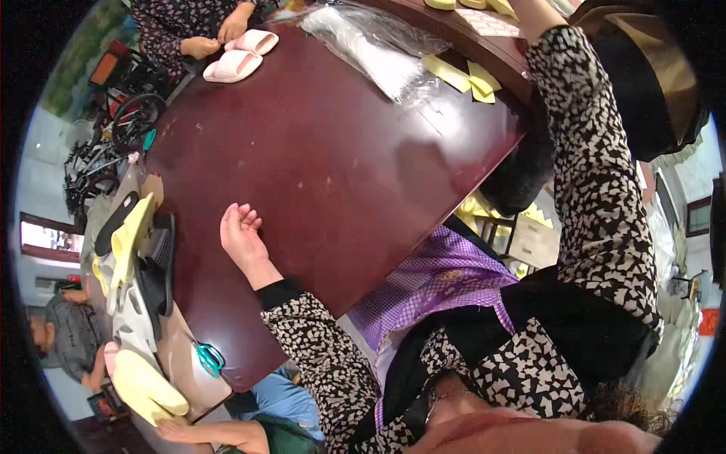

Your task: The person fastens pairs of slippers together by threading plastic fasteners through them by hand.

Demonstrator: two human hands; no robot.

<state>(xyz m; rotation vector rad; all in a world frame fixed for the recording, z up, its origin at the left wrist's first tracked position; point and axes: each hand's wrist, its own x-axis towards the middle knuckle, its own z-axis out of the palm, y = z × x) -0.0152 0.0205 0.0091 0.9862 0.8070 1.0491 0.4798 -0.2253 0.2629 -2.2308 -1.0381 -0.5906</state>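
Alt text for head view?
Left hand, empty, fingers curled, at a dark red table; right arm reaches past the frame's top. Pale pink slippers lie near a co-worker's hands at upper left; mixed slippers and teal scissors at left.

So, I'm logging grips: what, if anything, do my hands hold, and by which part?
Your left hand holds nothing. The right is past the frame's top edge, so I can't tell.

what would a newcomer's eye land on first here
Probably the dark red table filling the middle, with the person's empty left hand over it. Next, the yellow, grey and black slippers crowding its left edge, and the pale pink pair at the top, by a co-worker's hands. The purple apron stands out at lower centre.
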